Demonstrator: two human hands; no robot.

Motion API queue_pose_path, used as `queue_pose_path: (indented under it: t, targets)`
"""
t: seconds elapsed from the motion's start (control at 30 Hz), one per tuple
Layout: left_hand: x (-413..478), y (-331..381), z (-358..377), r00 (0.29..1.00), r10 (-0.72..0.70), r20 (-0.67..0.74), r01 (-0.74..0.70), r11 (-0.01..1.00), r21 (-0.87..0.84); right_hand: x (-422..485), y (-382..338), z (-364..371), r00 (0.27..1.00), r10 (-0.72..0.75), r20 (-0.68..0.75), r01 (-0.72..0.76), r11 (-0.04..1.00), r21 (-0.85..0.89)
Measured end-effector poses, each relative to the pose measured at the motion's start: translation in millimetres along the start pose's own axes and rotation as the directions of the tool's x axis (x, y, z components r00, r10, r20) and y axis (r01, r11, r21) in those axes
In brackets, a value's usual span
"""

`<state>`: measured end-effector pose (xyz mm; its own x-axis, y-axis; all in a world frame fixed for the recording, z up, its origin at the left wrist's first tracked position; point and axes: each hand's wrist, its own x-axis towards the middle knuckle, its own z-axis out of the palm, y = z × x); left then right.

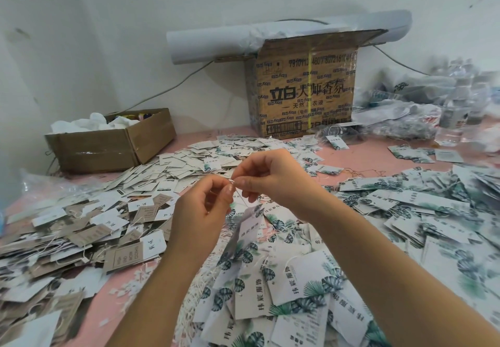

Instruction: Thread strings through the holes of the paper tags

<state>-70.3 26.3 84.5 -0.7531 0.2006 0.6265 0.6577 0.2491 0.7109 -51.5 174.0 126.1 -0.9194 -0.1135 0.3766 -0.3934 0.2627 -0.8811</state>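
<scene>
My left hand (pixel 201 208) and my right hand (pixel 266 177) meet in mid-air above the pink surface. Both pinch a thin white string (pixel 240 197) between thumb and fingers. From the string hangs a white paper tag (pixel 250 227) printed with green leaves, tilted, just below my hands. Under my arms lies a heap of leaf-printed tags (pixel 297 279), several with strings through them. A bundle of loose white strings (pixel 200 284) lies by my left forearm.
Brown and white tags (pixel 81 233) pile up at the left, small white tags (pixel 189 162) in the middle back. A low open cardboard box (pixel 108 149) stands back left, a tall printed carton (pixel 303 89) behind, plastic bags and bottles (pixel 433 108) at the right.
</scene>
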Motion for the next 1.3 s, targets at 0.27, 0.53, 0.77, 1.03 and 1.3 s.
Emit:
queue_pose_path:
  t: [0.27, 0.53, 0.77, 1.03, 1.3]
  targets:
    - [0.0, 3.6, 1.0, 0.999, -0.018, -0.026, 0.016, 0.998, -0.065, 2.1, 4.6, 4.1, 1.0, -0.014, -0.024, 0.014, 1.0, 0.011]
    - [1.5, 4.0, -2.0, 0.997, -0.028, -0.078, 0.024, 0.998, -0.056, 3.7, 1.2, 0.3, 0.999, 0.011, -0.047, -0.005, 0.993, 0.118]
    - [0.7, 5.3, -1.6, 0.997, -0.025, -0.074, 0.021, 0.998, -0.057, 1.8, 0.3, 6.0, 0.999, 0.043, 0.024, -0.046, 0.994, 0.096]
    - [-0.5, 4.5, -1.5, 0.998, -0.03, -0.055, 0.027, 0.998, -0.055, 0.2, -2.2, 6.3, 0.999, 0.027, 0.029, -0.029, 0.998, 0.064]
    - [-0.3, 4.4, -0.6, 0.999, -0.026, -0.042, 0.025, 0.999, -0.026, 1.0, -1.3, 6.3, 0.999, 0.04, 0.035, -0.041, 0.999, 0.035]
